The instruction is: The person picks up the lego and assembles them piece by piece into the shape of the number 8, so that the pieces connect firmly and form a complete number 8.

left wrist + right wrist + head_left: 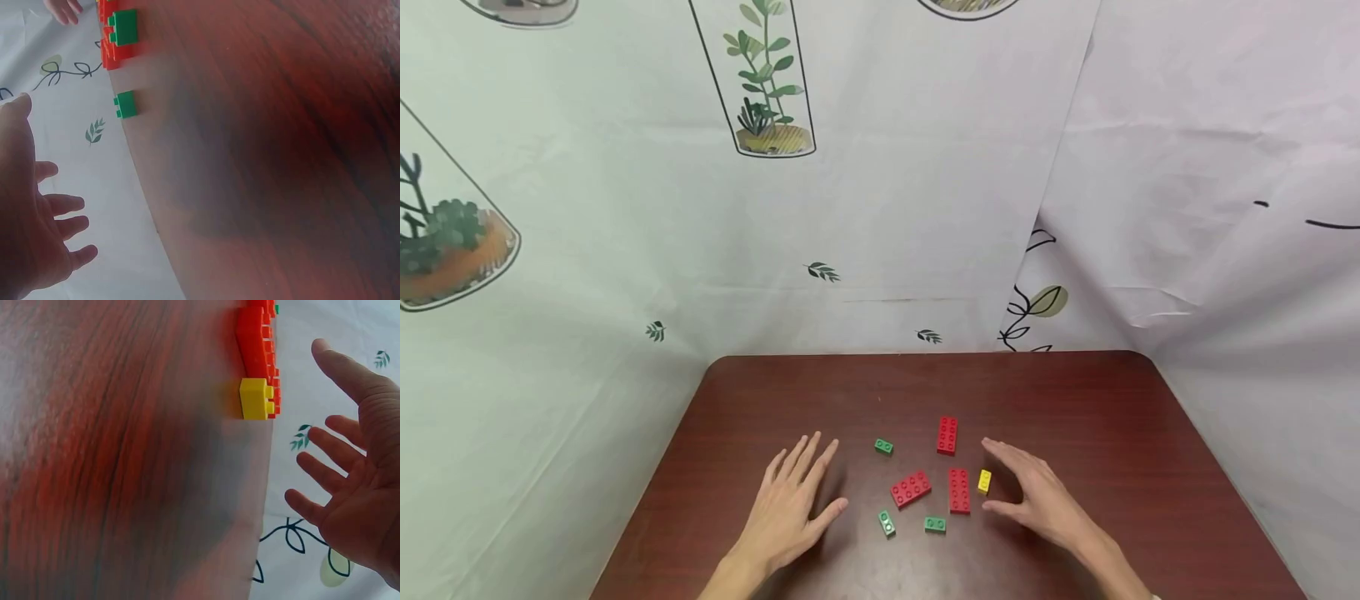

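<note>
Two bare hands [790, 508], sleeveless forearms

Bricks sit bunched mid-bench [1112, 417] between both hands; bare wood all round them. The yellow brick [984, 481] is just beside the right hand [1037, 500], and cloth walls close three sides.

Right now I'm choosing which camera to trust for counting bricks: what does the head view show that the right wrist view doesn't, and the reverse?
Only the head view shows the whole spread: three red bricks, three green bricks, the left hand open on the table, and the plant-print backdrop. Only the right wrist view shows the right hand's palm side, fingers spread and holding nothing, and the yellow brick's studs side-on. Both show the yellow brick, a red brick beside it, and the right hand.
</note>
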Demonstrator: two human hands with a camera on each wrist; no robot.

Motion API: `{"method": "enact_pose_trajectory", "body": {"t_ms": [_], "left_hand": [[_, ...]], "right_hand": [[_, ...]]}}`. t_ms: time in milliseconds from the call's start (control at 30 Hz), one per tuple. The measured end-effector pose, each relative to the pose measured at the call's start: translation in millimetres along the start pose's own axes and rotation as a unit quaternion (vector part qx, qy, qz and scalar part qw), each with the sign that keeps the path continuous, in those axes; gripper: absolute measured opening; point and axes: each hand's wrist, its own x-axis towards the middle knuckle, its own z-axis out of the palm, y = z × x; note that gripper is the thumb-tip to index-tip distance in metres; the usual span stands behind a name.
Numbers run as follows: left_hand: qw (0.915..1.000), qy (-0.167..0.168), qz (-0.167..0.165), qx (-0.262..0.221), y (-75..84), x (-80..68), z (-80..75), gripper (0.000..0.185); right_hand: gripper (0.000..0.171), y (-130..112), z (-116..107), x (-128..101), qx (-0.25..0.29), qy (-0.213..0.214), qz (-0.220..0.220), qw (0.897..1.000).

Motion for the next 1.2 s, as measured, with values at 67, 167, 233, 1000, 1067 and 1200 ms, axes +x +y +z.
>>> {"method": "enact_pose_trajectory", "body": {"t_ms": [67, 167, 233, 1000, 1067, 1200], "left_hand": [[1.0000, -0.002, -0.002, -0.004, 0.8, -0.5, 0.9, 0.087], [0.9999, -0.007, -0.005, -0.008, 1.9, -1.0, 2.5, 0.087], [0.9999, -0.007, -0.003, -0.011, 2.9, -1.3, 3.3, 0.087], [0.9988, -0.029, -0.016, -0.035, 16.5, -4.5, 13.7, 0.080], [0.9989, -0.027, -0.013, -0.037, 17.2, -4.5, 13.9, 0.080], [0.9992, -0.025, -0.009, -0.031, 17.6, -5.2, 15.4, 0.079]], "right_hand": [[0.087, 0.5, 1.9, 1.2, 0.006, -0.003, -0.008, 1.000], [0.085, 1.8, 4.7, 3.2, 0.016, -0.018, -0.006, 1.000], [0.084, 2.8, 6.4, 4.8, 0.028, -0.034, 0.005, 0.999], [0.072, 17.1, 22.2, 13.2, 0.139, -0.086, 0.002, 0.987], [0.070, 18.2, 22.8, 14.4, 0.140, -0.086, 0.000, 0.986], [0.067, 19.7, 25.1, 16.2, 0.140, -0.084, -0.003, 0.987]]}}
